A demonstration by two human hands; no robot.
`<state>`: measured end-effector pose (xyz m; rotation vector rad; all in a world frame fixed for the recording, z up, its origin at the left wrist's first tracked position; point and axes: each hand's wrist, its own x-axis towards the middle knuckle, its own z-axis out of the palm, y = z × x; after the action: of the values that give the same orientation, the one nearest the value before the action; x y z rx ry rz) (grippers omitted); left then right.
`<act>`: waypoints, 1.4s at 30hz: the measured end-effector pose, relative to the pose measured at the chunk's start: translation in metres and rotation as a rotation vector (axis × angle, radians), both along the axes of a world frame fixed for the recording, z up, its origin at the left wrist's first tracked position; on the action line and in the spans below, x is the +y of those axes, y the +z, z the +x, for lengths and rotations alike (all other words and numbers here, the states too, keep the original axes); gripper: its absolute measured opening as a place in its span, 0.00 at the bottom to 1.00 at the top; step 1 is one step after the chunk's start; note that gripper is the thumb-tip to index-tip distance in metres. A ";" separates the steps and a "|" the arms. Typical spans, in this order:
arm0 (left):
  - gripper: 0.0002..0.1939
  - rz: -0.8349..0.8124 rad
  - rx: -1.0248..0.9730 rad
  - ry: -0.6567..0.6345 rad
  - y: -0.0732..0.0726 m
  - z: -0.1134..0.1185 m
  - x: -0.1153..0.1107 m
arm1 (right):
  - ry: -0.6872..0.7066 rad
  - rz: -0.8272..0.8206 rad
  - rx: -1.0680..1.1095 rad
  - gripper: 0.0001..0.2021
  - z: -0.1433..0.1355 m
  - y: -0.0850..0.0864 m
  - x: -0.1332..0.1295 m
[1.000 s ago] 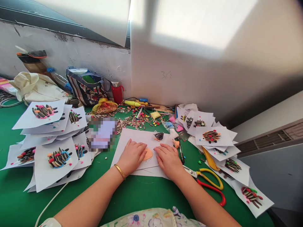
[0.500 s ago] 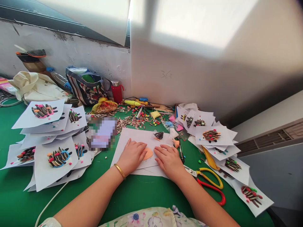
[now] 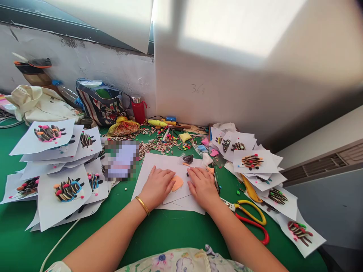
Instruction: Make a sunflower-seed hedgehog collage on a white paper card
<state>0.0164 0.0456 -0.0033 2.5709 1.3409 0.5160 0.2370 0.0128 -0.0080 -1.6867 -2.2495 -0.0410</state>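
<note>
White paper sheets (image 3: 181, 204) lie in front of me, with a flat orange clay shape (image 3: 177, 183) on the top one. My left hand (image 3: 159, 185) rests on the paper, fingers apart, its thumb touching the left edge of the clay. On the right side of the paper lies my right hand (image 3: 202, 186), palm down with fingers spread, a short gap from the orange shape. A small black piece shows by its fingertips. Beyond the hands, a packet of black clay (image 3: 187, 158) sits on the paper. Neither hand holds anything.
Stacks of seed-decorated sheets stand left (image 3: 65, 192) and right (image 3: 255, 162). Scissors (image 3: 251, 211) lie beside my right forearm. Scattered seeds (image 3: 159, 141), clay packets, a blurred phone (image 3: 121, 160), a red bottle (image 3: 138, 109) and a striped bag (image 3: 102, 102) are farther back.
My right hand has shifted slightly right, away from the orange shape, and a small black piece now shows at its fingertips. The camera view has moved slightly.
</note>
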 end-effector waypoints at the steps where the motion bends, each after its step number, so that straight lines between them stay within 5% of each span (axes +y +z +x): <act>1: 0.16 -0.002 0.005 0.000 0.000 0.000 0.000 | 0.002 -0.007 -0.013 0.20 -0.002 -0.001 0.001; 17: 0.14 -0.001 0.027 0.009 0.003 0.002 -0.001 | 0.091 -0.020 -0.043 0.14 0.003 0.006 -0.006; 29: 0.12 0.049 0.069 0.037 0.009 0.004 -0.007 | -0.038 -0.022 -0.021 0.09 0.008 0.005 -0.005; 42: 0.17 -0.016 -0.046 -0.056 0.005 0.002 -0.005 | -0.047 -0.004 -0.103 0.19 0.001 0.003 -0.001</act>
<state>0.0188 0.0409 0.0020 2.5597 1.2494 0.5484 0.2378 0.0115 -0.0047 -1.7772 -2.2846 -0.1374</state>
